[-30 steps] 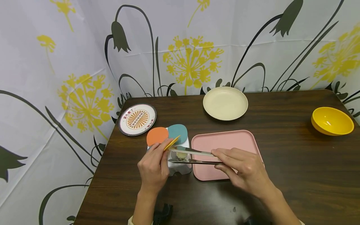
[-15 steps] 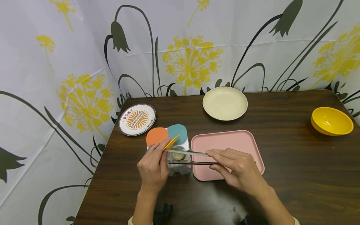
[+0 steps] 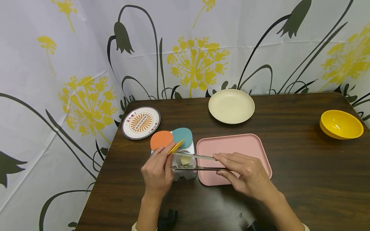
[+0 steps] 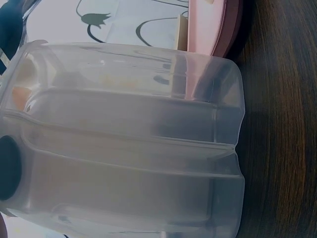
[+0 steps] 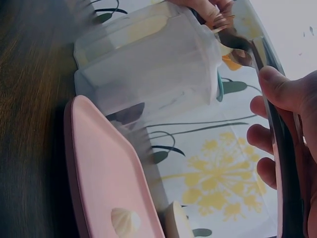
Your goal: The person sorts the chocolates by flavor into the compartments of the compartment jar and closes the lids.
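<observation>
A translucent lidded container (image 3: 185, 175) stands in front of me, with an orange lid (image 3: 162, 139) and a teal lid (image 3: 182, 137) lying flat at its back. My left hand (image 3: 157, 171) is at its near left, holding a yellow lid (image 3: 177, 146) tilted up at the opening. My right hand (image 3: 245, 173) grips metal tongs (image 3: 203, 157) from the right. Their two tips are spread over the opening; one ends in tines. A small pale piece (image 3: 185, 160) shows between the tong arms, inside the opening. In the right wrist view, a pale ridged shell-shaped piece (image 5: 125, 221) lies on the pink tray (image 5: 101, 148).
Right of the container, the pink tray lies partly under my right hand. Behind are a cream plate (image 3: 231, 106) and a white patterned plate (image 3: 141, 123). A yellow bowl (image 3: 341, 125) stands far right. A patterned cloth (image 3: 196, 19) hangs behind the table.
The right hand has shifted slightly left with the tongs. Their arms stand a little further apart over the opening. The left hand and yellow lid have stayed put.
</observation>
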Tool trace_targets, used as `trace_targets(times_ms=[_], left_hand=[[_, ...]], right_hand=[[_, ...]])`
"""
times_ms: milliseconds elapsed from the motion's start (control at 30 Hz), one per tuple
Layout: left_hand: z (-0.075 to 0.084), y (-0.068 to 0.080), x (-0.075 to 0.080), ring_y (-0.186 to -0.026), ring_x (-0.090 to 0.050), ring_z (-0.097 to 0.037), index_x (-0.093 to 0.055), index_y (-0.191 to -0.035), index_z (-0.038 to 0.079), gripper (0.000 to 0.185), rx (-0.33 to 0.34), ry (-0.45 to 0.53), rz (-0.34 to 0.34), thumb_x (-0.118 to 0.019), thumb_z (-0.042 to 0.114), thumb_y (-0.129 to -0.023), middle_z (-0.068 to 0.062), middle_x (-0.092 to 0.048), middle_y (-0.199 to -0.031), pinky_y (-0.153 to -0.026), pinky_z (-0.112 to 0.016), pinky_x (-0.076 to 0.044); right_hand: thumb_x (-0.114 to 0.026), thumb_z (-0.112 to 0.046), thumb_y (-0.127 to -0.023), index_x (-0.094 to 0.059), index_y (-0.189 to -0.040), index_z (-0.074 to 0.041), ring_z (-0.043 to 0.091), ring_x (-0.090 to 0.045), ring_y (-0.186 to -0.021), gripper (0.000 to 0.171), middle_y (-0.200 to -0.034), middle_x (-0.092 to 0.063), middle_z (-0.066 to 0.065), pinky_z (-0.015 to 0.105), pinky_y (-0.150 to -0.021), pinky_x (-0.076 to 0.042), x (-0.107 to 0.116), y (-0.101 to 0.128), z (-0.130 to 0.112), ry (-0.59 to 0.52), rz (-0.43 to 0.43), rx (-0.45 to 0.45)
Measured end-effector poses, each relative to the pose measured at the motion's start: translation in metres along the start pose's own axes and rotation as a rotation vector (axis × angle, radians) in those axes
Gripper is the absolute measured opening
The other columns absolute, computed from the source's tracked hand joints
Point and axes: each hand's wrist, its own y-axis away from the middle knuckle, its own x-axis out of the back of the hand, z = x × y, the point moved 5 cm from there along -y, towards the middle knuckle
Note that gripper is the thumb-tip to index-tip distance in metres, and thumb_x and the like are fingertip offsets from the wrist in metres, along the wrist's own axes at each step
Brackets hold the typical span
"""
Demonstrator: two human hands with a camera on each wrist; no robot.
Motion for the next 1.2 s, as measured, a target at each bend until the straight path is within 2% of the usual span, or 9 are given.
trace_targets(times_ms=[200, 433, 633, 733, 900, 1000, 1100, 1200], left_hand=[[0.0, 0.0, 0.0, -0.077, -0.069, -0.023, -0.07, -0.119, 0.005, 0.029, 0.012, -0.001, -0.006, -0.051, 0.019, -0.102, -0.006, -0.074, -0.103, -0.084, -0.043, -0.055], [-0.001, 0.0, 0.0, -0.076, -0.068, -0.024, -0.07, -0.118, 0.005, 0.029, 0.001, 0.004, 0.009, -0.051, 0.018, -0.101, -0.006, -0.074, -0.101, -0.082, -0.042, -0.055], [0.0, 0.0, 0.001, -0.077, -0.069, -0.024, -0.071, -0.117, 0.005, 0.028, -0.005, 0.001, 0.016, -0.052, 0.016, -0.099, -0.006, -0.074, -0.102, -0.081, -0.044, -0.055], [0.0, 0.0, 0.0, -0.08, -0.071, -0.023, -0.07, -0.117, 0.005, 0.028, -0.01, -0.001, 0.011, -0.052, 0.016, -0.099, -0.005, -0.074, -0.104, -0.082, -0.044, -0.055], [0.001, 0.0, 0.0, -0.083, -0.072, -0.022, -0.07, -0.117, 0.005, 0.028, -0.003, -0.001, 0.005, -0.051, 0.015, -0.099, -0.005, -0.074, -0.105, -0.084, -0.044, -0.055], [0.001, 0.0, 0.0, -0.085, -0.072, -0.022, -0.07, -0.118, 0.005, 0.028, 0.007, -0.001, -0.004, -0.052, 0.015, -0.099, -0.004, -0.073, -0.106, -0.085, -0.044, -0.055], [0.001, 0.0, 0.0, -0.086, -0.072, -0.022, -0.07, -0.118, 0.006, 0.028, 0.012, 0.001, -0.012, -0.052, 0.014, -0.099, -0.004, -0.073, -0.107, -0.086, -0.044, -0.054], [0.0, 0.0, -0.001, -0.087, -0.072, -0.022, -0.07, -0.119, 0.006, 0.028, 0.015, 0.005, -0.017, -0.052, 0.014, -0.099, -0.004, -0.073, -0.108, -0.087, -0.044, -0.054]], right_hand=[[-0.061, -0.035, -0.097, -0.069, -0.122, -0.007, 0.014, -0.069, -0.089, 0.038, -0.109, -0.072, 0.001, 0.027, -0.065, -0.05, 0.002, 0.001, 0.0, 0.016, -0.02, -0.009], [-0.061, -0.037, -0.097, -0.068, -0.124, -0.008, 0.013, -0.069, -0.089, 0.041, -0.112, -0.071, 0.001, 0.033, -0.074, -0.054, 0.006, 0.001, 0.0, 0.04, -0.03, -0.013], [-0.066, -0.038, -0.094, -0.067, -0.125, -0.007, 0.011, -0.067, -0.085, 0.044, -0.105, -0.071, -0.001, 0.029, -0.075, -0.052, 0.017, 0.005, 0.004, 0.045, -0.015, -0.038], [-0.064, -0.042, -0.094, -0.067, -0.125, -0.007, 0.011, -0.067, -0.087, 0.047, -0.104, -0.071, -0.003, 0.027, -0.073, -0.052, 0.023, 0.009, 0.007, 0.069, -0.008, -0.07], [-0.06, -0.049, -0.094, -0.068, -0.126, -0.01, 0.007, -0.065, -0.079, 0.051, -0.101, -0.07, -0.005, 0.025, -0.066, -0.051, 0.032, 0.021, 0.017, 0.119, -0.013, -0.13], [-0.059, -0.052, -0.093, -0.066, -0.128, -0.013, 0.005, -0.063, -0.078, 0.053, -0.101, -0.069, -0.008, 0.023, -0.062, -0.049, 0.037, 0.03, 0.025, 0.141, -0.051, -0.197], [-0.068, -0.05, -0.088, -0.065, -0.13, -0.017, 0.001, -0.059, -0.07, 0.054, -0.098, -0.068, -0.012, 0.021, -0.057, -0.046, 0.042, 0.04, 0.032, 0.184, -0.113, -0.276], [-0.082, -0.038, -0.077, -0.065, -0.13, -0.019, -0.002, -0.052, -0.062, 0.058, -0.094, -0.065, -0.015, 0.022, -0.052, -0.043, 0.046, 0.049, 0.039, 0.244, -0.174, -0.343]])
